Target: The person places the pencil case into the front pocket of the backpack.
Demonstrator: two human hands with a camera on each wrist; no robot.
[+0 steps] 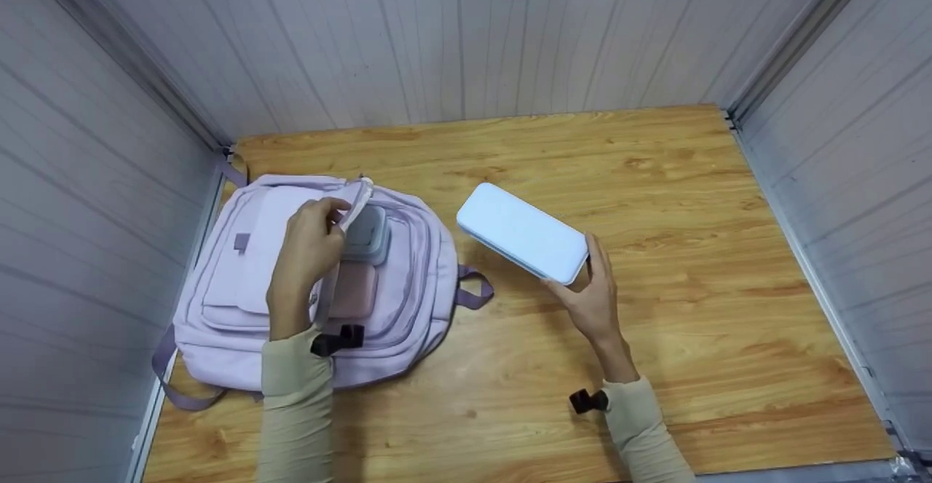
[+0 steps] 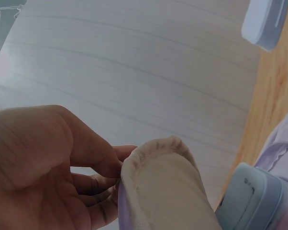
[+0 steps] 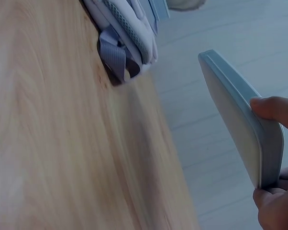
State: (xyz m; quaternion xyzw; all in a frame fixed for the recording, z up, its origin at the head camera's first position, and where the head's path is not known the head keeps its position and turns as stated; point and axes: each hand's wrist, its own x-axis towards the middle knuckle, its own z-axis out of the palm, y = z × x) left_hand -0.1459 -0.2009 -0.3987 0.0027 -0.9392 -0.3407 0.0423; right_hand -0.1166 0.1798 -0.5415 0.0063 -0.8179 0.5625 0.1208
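Note:
A lilac backpack (image 1: 240,264) lies on the wooden surface at the left. My left hand (image 1: 309,250) pinches the edge of its front flap (image 2: 168,187) between thumb and fingers and holds it up. Under the raised flap sit a blue-grey box (image 1: 368,235) and a pink box (image 1: 354,290). To the right of the backpack, my right hand (image 1: 593,304) grips the near end of a light blue rectangular case (image 1: 524,232) with rounded corners. In the right wrist view the case (image 3: 235,105) is tilted and held above the surface, thumb on one edge and fingers on the other.
The wooden surface (image 1: 699,250) is bounded by pale panel walls at the back (image 1: 466,38), left (image 1: 80,206) and right (image 1: 859,155). A purple strap loop (image 1: 477,288) sticks out from the backpack's right side, and a longer strap (image 1: 186,395) trails at its lower left.

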